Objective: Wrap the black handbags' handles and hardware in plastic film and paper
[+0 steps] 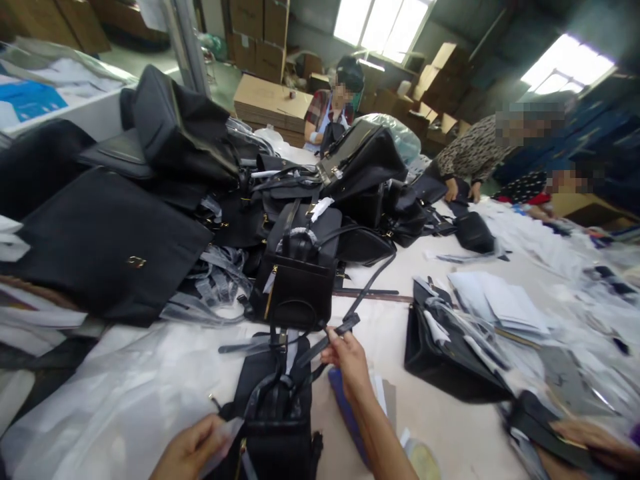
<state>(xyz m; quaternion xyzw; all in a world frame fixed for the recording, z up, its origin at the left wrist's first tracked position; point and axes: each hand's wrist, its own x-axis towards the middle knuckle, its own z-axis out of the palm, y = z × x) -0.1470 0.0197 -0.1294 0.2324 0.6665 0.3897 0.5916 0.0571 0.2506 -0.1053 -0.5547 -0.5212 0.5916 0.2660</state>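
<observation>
A black backpack with a gold zip lies right in front of me on the pale table, its straps and handle partly wrapped in see-through film. My right hand pinches a black strap at the upper right of this bag. Low and to the left, my left hand is closed on a small piece of whitish film by the bag's left side. Just beyond sits a second black backpack, with a gold zip on its front and a white tag or wrap on top.
Black bags are heaped on the left and at the back. White plastic sheeting lies at left. A black handbag, white papers and a blue item are at right. Co-workers stand around the table; another person's hand is lower right.
</observation>
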